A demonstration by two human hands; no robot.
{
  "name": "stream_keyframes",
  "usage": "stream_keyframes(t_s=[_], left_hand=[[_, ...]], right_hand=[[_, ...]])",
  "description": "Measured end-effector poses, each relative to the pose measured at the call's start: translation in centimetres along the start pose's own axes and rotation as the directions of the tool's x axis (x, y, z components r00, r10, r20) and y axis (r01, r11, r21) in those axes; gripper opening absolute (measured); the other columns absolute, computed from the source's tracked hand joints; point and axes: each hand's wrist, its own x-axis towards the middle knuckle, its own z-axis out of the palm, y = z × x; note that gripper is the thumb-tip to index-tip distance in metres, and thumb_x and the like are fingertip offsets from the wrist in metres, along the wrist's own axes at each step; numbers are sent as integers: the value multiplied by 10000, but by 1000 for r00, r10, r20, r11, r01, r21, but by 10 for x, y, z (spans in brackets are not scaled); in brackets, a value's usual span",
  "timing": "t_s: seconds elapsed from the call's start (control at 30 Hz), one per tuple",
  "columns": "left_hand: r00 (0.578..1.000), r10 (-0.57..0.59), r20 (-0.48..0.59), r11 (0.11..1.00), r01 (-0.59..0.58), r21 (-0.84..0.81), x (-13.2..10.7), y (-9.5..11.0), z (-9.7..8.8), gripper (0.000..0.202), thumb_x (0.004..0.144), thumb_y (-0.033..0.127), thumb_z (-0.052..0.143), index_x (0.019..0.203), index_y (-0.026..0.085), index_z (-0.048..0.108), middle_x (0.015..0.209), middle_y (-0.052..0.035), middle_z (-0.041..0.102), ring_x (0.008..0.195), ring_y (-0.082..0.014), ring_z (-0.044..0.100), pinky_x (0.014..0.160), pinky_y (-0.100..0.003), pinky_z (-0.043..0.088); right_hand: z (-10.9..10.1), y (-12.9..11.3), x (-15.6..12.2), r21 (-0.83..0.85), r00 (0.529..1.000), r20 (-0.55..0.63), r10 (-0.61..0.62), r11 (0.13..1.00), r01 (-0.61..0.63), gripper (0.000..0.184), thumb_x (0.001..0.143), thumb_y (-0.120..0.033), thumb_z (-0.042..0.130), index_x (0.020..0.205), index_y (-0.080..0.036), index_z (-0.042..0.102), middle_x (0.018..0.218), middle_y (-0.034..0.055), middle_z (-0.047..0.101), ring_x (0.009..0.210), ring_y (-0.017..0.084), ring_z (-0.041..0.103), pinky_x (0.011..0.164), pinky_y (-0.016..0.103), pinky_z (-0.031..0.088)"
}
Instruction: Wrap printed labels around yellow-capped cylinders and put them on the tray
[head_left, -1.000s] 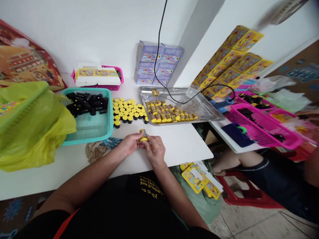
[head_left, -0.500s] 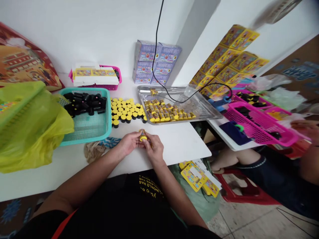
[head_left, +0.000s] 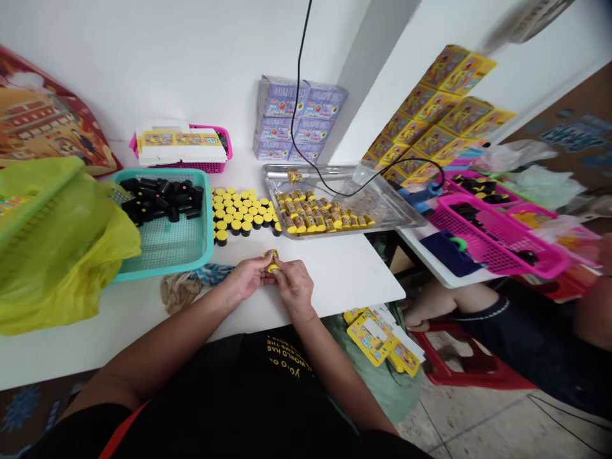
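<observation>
Between both hands, above the white table, is a small yellow-capped container with a printed gold-yellow label. My left hand is closed on its left side, and my right hand pinches it from the right. Fingers hide much of its body. Beyond my hands stand many black containers with yellow caps, grouped upright. To their right, a metal tray holds labelled containers, mostly in rows, with a gold-yellow piece apart near the back.
A teal basket of black pieces stands left, beside a yellow bag. Cloths lie near my left forearm. A black cable hangs over the tray. Purple boxes stand behind. At right, a person sits near pink baskets.
My right fingers have shifted over the container and now cover more of it. The container has tilted slightly in my hands. The other person's hand at right has drawn back.
</observation>
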Motion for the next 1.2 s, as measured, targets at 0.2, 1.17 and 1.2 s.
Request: stream_keyframes(t_s=[0.2,1.17,1.2], left_hand=[[998,61,15,998,-62,25,-1,3,1,133,813,226,702,832,94,707,761,-74,683,643,-141,630,621,-256,505],[936,292,-197,955,-275,108,-1,-7,3,230,581,116,843,679,107,635,672,-35,660,635,-139,620,613,-260,453],[935,298,-191,952,-277,127,-1,-7,3,234,576,119,844,681,108,636,671,-35,661,639,-141,621,620,-263,453]], right_hand=[[0,-2,-1,-24,999,-31,-23,999,23,268,896,-278,640,1158,-218,651,854,55,674,786,195,596,709,353,512],[2,4,-2,115,986,118,117,985,-131,390,854,-382,675,1206,-227,610,846,26,631,725,161,611,672,308,541],[2,5,-1,125,983,141,114,983,-132,436,849,-392,678,1243,-227,588,840,20,623,710,156,609,661,301,540]])
